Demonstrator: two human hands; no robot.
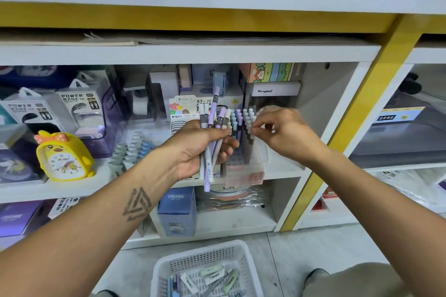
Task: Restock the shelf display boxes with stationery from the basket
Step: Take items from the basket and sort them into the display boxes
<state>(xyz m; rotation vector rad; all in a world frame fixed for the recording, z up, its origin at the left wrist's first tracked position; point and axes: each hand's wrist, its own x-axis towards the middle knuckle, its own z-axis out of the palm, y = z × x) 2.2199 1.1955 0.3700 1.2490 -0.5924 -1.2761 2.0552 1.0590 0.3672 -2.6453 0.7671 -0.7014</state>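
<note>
Basket (169, 265) below, left hand (193, 152) grips upright pens (210, 142)

Left hand (193, 149) grips a pen bundle (212, 142); right hand (280, 132) pinches a pen (252, 131) above the display box (243, 171)

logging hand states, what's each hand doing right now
Left hand: grips a bundle of pastel purple, white and grey pens.
Right hand: pinches one pale grey pen in the clear plastic display box.

Two power bank boxes (60, 111); one duck clock (64, 155); one basket (164, 270).
</note>
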